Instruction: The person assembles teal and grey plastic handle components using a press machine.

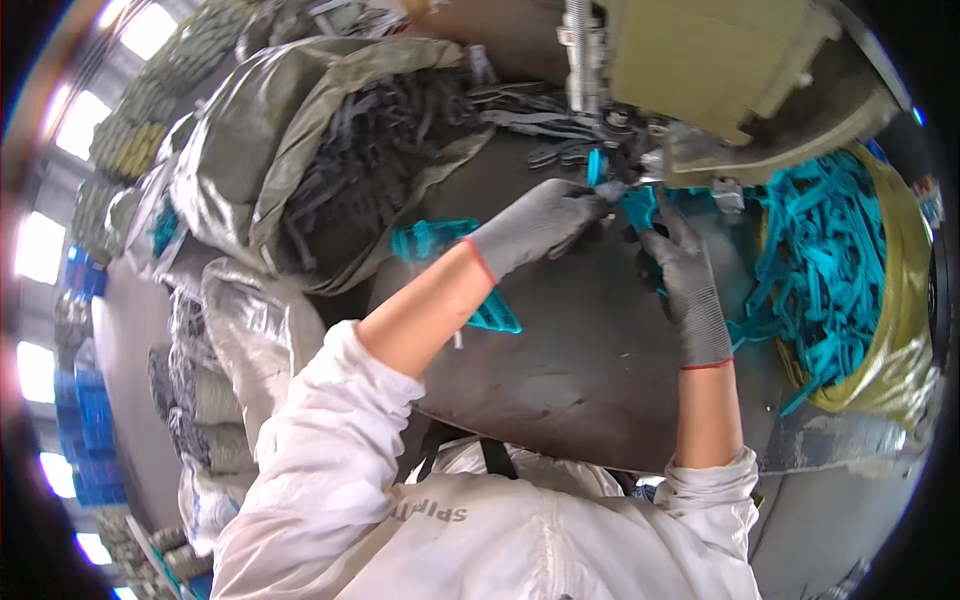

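Observation:
My left hand point(548, 222), in a grey glove with a red cuff edge, reaches to the machine's working point. Its fingertips are pressed together beside a small grey piece; what lies inside them is hidden. My right hand point(683, 262), gloved alike, has its fingers closed round a teal strap-like piece point(640, 207) just right of that point. Another narrow teal part point(597, 168) stands upright by the machine's foot. Left of my left wrist, several teal pieces point(430, 238) lie on the dark table point(570, 370), partly under my forearm.
A beige machine head point(705, 65), like a sewing machine's, overhangs the far right. At the right, a yellow-green sack point(890, 370) is heaped with teal straps point(825, 255). An open sack point(245, 150) of dark grey strips point(370, 150) rests far left. Blue crates point(92, 410) stand beyond.

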`<state>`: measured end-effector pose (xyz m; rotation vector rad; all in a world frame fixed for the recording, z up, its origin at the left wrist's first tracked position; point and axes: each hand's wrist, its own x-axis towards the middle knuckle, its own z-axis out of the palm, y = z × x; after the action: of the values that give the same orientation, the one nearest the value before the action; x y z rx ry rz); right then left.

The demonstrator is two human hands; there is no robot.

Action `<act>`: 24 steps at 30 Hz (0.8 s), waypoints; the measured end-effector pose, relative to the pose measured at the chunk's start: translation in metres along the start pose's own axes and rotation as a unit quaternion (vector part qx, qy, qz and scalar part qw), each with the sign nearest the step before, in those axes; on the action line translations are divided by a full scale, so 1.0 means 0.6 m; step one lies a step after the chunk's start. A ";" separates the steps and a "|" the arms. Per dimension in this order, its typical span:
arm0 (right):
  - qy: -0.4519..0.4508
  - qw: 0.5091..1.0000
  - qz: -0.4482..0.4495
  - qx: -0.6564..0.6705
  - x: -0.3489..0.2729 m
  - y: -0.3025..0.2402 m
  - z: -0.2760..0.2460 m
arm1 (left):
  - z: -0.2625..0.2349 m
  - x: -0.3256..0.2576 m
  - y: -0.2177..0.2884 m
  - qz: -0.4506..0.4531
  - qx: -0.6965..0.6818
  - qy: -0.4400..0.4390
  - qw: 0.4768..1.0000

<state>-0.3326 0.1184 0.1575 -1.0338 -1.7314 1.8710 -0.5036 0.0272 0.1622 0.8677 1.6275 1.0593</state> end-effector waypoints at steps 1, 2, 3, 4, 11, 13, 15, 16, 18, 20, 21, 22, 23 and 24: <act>-0.013 1.000 0.000 0.001 0.006 0.004 -0.001 | 0.006 0.008 -0.011 0.031 -0.019 -0.004 0.999; -0.034 0.999 0.014 0.021 0.019 0.012 -0.014 | 0.013 0.008 -0.003 0.027 -0.019 0.004 0.999; -0.054 0.997 0.029 0.041 0.029 0.021 -0.020 | 0.018 0.008 0.007 -0.002 0.052 0.012 0.999; -0.026 0.998 0.040 0.035 0.033 0.029 -0.013 | 0.018 0.008 0.010 -0.033 0.123 0.017 0.992; -0.038 0.996 0.067 0.053 0.017 0.032 -0.014 | -0.175 -0.012 -0.053 0.232 0.605 0.262 0.715; -0.067 0.996 0.039 0.043 0.012 0.024 -0.002 | -0.279 -0.043 -0.101 0.145 0.729 0.212 0.635; -0.063 0.995 0.051 0.054 0.012 0.026 0.004 | -0.353 -0.071 -0.155 0.048 0.776 0.079 0.625; -0.051 0.994 0.071 0.063 0.014 0.029 -0.001 | -0.365 -0.069 -0.155 0.072 0.778 0.071 0.620; -0.046 0.996 0.058 0.058 0.012 0.019 -0.007 | -0.365 -0.059 -0.134 0.104 0.779 0.059 0.615; -0.043 0.997 0.048 0.050 0.004 0.007 -0.012 | -0.353 -0.052 -0.106 0.041 0.789 -0.018 0.612; -0.054 0.997 0.043 0.047 -0.002 0.000 -0.011 | -0.360 -0.055 -0.112 0.047 0.788 -0.021 0.614; -0.067 0.996 0.035 0.043 -0.004 -0.006 -0.011 | -0.376 -0.063 -0.121 0.101 0.796 -0.027 0.596; -0.058 0.997 0.037 0.041 -0.008 -0.006 -0.012 | -0.386 -0.068 -0.126 0.157 0.801 -0.034 0.577; -0.073 0.995 0.034 0.053 -0.009 -0.003 -0.012 | -0.394 -0.068 -0.130 0.164 0.799 -0.038 0.578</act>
<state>-0.3241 0.1197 0.1610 -0.9481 -1.6733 2.1037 -0.7237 -0.0936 0.1387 2.3377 2.1343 -0.7019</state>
